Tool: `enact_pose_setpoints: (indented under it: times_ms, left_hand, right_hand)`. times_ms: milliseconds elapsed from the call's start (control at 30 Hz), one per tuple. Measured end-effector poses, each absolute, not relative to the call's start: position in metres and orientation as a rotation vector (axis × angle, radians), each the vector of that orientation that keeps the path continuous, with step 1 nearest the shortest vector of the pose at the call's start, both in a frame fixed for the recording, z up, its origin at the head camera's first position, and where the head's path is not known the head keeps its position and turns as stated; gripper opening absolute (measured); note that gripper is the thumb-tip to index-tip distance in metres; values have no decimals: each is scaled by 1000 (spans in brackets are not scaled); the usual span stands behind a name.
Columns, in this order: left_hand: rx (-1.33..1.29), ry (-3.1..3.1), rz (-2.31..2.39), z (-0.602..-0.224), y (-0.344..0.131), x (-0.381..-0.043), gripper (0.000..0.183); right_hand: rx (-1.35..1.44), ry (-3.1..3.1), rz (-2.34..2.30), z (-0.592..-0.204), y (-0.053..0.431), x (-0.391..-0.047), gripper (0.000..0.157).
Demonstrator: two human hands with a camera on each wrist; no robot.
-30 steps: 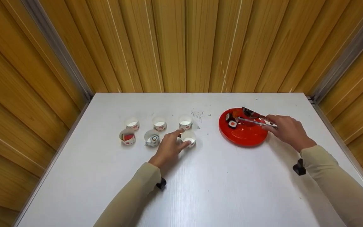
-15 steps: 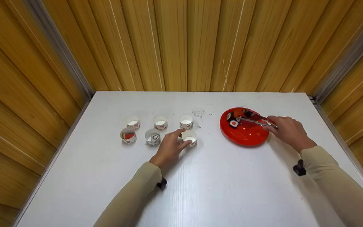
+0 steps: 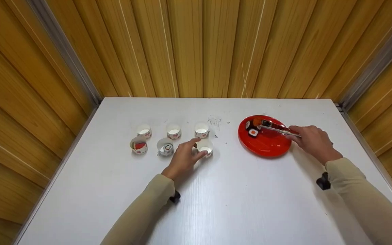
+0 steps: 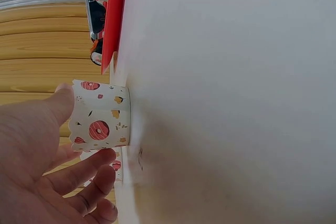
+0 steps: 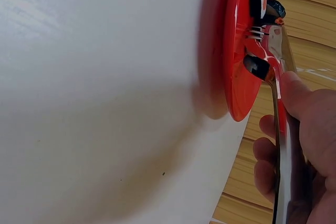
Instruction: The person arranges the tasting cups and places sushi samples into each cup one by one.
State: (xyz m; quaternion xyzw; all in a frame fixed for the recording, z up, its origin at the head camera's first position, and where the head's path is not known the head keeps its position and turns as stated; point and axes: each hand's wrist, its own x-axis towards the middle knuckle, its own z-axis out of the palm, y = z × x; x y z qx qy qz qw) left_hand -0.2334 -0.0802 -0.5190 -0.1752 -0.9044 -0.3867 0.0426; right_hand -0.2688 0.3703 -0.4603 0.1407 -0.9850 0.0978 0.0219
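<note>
My left hand (image 3: pixel 184 156) holds a white paper baking cup (image 3: pixel 205 149) at the front right of the cups, thumb on one side and fingers on the other. The left wrist view shows pink doughnuts printed on the cup (image 4: pixel 100 116). My right hand (image 3: pixel 313 143) grips metal tongs (image 3: pixel 282 130) over a red plate (image 3: pixel 267 149). Toy sushi rolls lie on the plate's far left: a white-faced roll (image 3: pixel 253 132) and an orange-topped one (image 3: pixel 258 121). A dark roll (image 5: pixel 256 66) is at the tongs' ends; I cannot tell whether they pinch it.
Several more paper cups stand in two rows to the left. The front left cup (image 3: pixel 139 146) holds something red, and the cup beside it (image 3: pixel 165 148) holds a round patterned piece. Wood-look panels (image 3: pixel 189 47) border the white table (image 3: pixel 216 204).
The tongs' arms have come closer together around the dark roll's spot. My left hand keeps its place at the cup. The head view has shifted slightly.
</note>
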Motion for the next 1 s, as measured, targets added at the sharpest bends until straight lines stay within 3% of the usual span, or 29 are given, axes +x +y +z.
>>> enact_pose_setpoints:
  times_ms: [1000]
  left_hand:
    - [-515, -2804, -1163, -518, -80, -235, 61]
  right_hand:
    - [439, -3039, 284, -451, 373, -265, 44]
